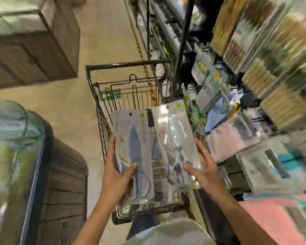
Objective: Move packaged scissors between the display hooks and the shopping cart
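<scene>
The left hand [116, 171] is holding one scissors package [133, 152] above the shopping cart [102, 138]. Its thumb is pressing on the front of the pack near the scissor handles, and the other fingers are curling around the left edge to the back side. The right hand [202, 167] is holding a second scissors package [177, 140], with the thumb lying on the front and the fingers stretching along the right edge of the pack. Both packages are standing almost upright, side by side, over the middle of the cart basket, with the hang holes at the top. The second pack is shining strongly, so the scissors inside it are hard to see. More packs seem to be lying inside the basket under them, but they are blurred. At the right side, display shelves [265, 71] with hanging goods are standing just beside the cart. At the left, cardboard boxes [30, 39] are visible.
</scene>
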Available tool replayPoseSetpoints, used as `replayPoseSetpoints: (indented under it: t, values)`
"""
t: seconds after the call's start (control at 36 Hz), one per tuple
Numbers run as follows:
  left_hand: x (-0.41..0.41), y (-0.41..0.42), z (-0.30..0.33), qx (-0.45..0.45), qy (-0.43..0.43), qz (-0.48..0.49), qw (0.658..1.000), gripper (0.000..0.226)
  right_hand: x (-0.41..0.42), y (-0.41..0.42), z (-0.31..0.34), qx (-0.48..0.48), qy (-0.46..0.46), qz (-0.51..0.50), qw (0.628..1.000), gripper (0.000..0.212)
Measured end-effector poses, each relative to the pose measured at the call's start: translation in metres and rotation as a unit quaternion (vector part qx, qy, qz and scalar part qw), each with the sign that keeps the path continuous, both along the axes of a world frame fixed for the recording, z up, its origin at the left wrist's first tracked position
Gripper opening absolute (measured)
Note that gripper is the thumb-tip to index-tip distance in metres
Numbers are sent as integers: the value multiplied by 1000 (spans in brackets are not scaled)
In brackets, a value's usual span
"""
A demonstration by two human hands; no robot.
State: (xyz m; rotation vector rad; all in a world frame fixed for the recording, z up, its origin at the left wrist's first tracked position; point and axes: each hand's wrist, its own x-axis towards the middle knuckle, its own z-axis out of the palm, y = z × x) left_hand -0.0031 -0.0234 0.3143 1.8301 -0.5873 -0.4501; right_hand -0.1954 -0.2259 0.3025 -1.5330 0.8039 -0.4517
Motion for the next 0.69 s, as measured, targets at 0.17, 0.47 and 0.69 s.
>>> replayPoseSetpoints:
  t: [0.17,0.47,0.69]
  values:
    - [-42,-18,26,-19,-14,-57,998,103,-62,4,24,-25,-67,-61,996,83]
    - [-133,-36,71,-36,-38,-146,988,104,-173,34,41,-30,-118,-158,980,84]
    - [-174,-38,97,-68,-52,-228,970,105,-227,73,57,-43,-126,-237,962,83]
